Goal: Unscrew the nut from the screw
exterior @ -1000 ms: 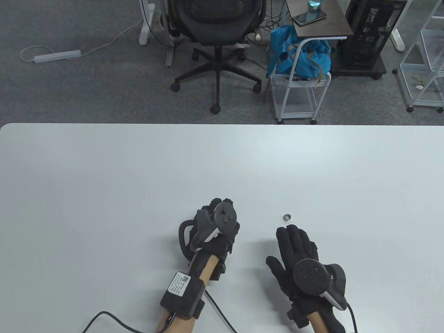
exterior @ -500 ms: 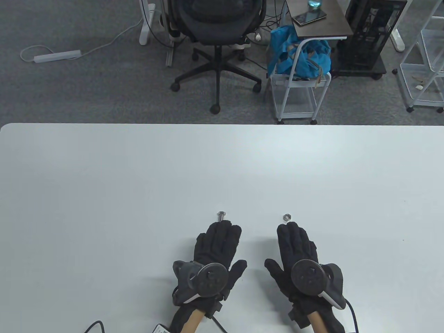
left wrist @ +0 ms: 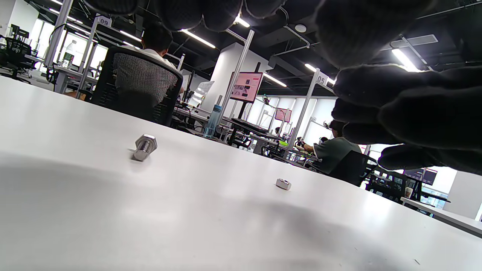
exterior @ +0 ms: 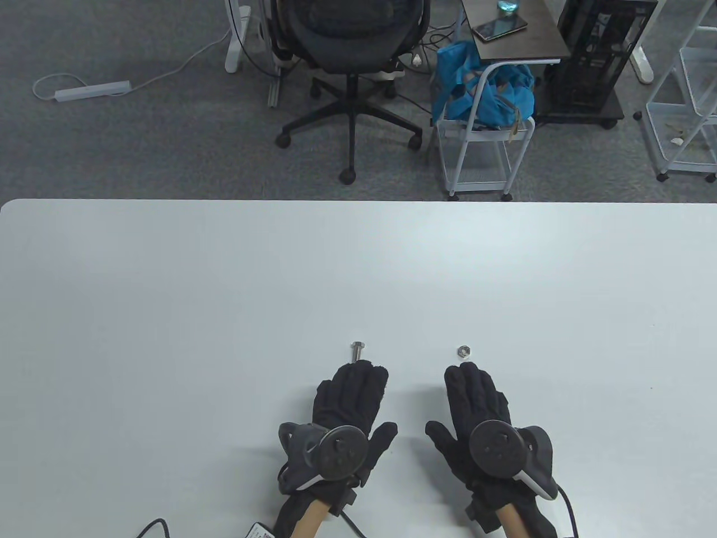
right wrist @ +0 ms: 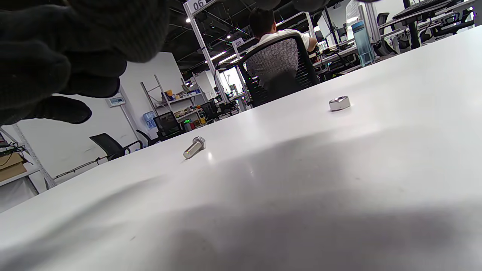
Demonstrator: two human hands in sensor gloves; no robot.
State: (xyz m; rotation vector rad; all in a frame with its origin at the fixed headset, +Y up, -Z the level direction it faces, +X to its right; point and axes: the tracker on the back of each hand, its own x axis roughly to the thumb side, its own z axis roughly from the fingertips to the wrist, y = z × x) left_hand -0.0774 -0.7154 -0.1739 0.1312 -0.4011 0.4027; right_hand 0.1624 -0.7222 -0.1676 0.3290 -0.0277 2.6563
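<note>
The nut (exterior: 464, 351) lies flat on the desk (exterior: 168, 291), already off and well apart from the screw (exterior: 357, 351), a short hex-head bolt lying on its side. Left hand (exterior: 350, 400) and right hand (exterior: 473, 400) rest flat, fingers extended, holding nothing. Risk: a brush from either set of fingertips, just beside each part, could roll the screw away.

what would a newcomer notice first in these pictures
Two black-gloved hands lie flat and open near the table's front edge, left hand beside right hand. Just beyond their fingertips lie a bare screw and, apart to its right, a loose nut.
</note>
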